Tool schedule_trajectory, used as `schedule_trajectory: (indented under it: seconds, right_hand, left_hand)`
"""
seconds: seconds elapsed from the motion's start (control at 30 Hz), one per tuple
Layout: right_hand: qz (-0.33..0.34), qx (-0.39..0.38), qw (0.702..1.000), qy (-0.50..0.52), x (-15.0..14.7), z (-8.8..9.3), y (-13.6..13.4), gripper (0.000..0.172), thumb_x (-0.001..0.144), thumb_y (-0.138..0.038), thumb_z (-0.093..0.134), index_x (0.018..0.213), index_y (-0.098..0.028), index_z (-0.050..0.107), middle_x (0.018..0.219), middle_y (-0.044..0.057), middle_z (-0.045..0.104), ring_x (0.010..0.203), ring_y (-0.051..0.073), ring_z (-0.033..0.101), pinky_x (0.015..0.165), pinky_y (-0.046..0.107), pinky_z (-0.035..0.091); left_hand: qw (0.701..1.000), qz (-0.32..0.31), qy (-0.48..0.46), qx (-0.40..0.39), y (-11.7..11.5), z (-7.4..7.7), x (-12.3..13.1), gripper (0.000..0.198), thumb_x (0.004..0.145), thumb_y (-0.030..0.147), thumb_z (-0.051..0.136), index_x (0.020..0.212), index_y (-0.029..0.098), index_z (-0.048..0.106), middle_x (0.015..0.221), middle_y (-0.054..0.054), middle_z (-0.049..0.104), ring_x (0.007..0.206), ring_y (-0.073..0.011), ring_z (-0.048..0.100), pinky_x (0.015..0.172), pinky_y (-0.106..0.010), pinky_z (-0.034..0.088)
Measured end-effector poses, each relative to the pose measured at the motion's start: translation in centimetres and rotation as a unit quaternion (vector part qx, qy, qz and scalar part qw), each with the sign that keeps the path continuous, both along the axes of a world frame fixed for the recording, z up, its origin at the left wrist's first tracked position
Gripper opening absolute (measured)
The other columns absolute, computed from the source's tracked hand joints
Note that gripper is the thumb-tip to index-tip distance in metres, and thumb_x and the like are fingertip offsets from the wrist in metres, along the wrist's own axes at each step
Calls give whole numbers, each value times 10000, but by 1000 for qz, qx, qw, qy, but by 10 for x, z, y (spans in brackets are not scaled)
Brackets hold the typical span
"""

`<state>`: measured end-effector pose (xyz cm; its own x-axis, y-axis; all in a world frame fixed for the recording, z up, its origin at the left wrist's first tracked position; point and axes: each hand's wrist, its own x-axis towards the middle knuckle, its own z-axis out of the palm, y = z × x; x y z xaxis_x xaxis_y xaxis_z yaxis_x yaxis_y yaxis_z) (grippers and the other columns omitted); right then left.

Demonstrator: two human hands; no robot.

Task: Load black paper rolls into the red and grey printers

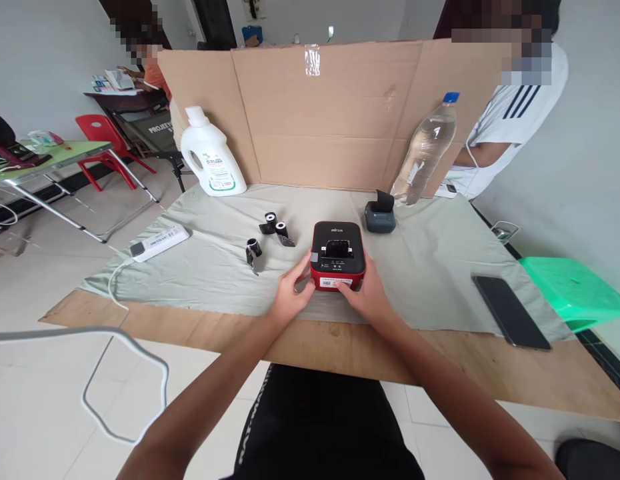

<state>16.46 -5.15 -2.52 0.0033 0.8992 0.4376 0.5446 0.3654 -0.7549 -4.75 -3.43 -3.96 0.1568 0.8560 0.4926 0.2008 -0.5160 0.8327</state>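
Note:
A red-and-black label printer (338, 230) sits on the cloth in front of me, with a slot in its dark top and a white sticker on its front. My left hand (291, 291) grips its left side, thumb at the front corner. Around the right side curls my right hand (369, 293), its thumb against the front near the sticker. To the left lie three small rolls of black label tape (253, 248), their ends partly unwound. A smaller dark blue-grey printer (380, 219) stands behind to the right, a black strip sticking up from it.
A cardboard screen (320, 113) closes off the back, with a white jug (215, 157) and a water bottle (427, 153) before it. A power strip (160, 241) lies left, a phone (511, 312) right. Two people are beyond the screen. A green stool (575, 287) stands right.

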Motion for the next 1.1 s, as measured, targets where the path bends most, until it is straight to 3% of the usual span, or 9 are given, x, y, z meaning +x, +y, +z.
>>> schedule_trajectory:
  seconds: [0.13,0.27,0.53,0.73,0.87,0.97,1.1]
  right_hand:
    - [-24,43,998,-35,1,0,-1,941,810,-391,757,1585,-201,259,1589,207,348,1519,346,351,1234,592,354]
    - [-21,37,997,-60,4,3,-1,826,806,-415,753,1511,-233,364,1596,194,321,1524,359,341,1219,609,368]
    - [-12,29,998,-62,9,6,3,748,807,-415,743,1457,-252,412,1547,188,361,1486,361,393,1201,592,398]
    - [-1,37,997,-69,10,12,3,741,817,-395,739,1467,-262,408,1525,180,409,1459,338,432,1182,586,429]
    - [5,40,997,-70,11,13,3,734,825,-400,735,1469,-254,416,1523,181,417,1449,336,445,1180,574,434]
    - [7,35,997,-69,12,14,2,721,839,-429,721,1470,-242,426,1532,187,408,1447,340,442,1176,568,434]
    - [14,30,998,-60,12,13,0,694,893,-434,648,1508,-208,417,1520,198,411,1446,338,433,1162,556,447]
  left_hand:
    - [980,76,89,164,3,6,0,410,919,95,509,1286,209,654,1371,-104,684,1265,-243,648,972,-417,596]
    - [950,90,172,243,5,9,-3,352,931,76,467,1199,205,656,1289,-96,714,1158,-231,668,989,-434,536]
    - [962,82,185,186,13,10,-4,432,814,39,395,1131,213,631,1188,-74,728,1095,-231,667,973,-396,504]
    - [975,96,127,154,26,4,0,368,790,58,395,1045,226,599,1052,-57,726,1012,-223,653,931,-386,491]
    - [974,97,109,174,20,6,2,379,856,162,475,1222,223,553,1275,-101,670,1206,-260,583,1051,-446,445]
    - [977,40,121,171,15,14,5,563,894,324,560,1434,222,437,1510,-136,526,1431,-307,409,1202,-506,315]
    - [980,2,113,162,12,19,9,702,910,396,588,1540,227,327,1514,-145,519,1494,-323,302,1250,-525,230]
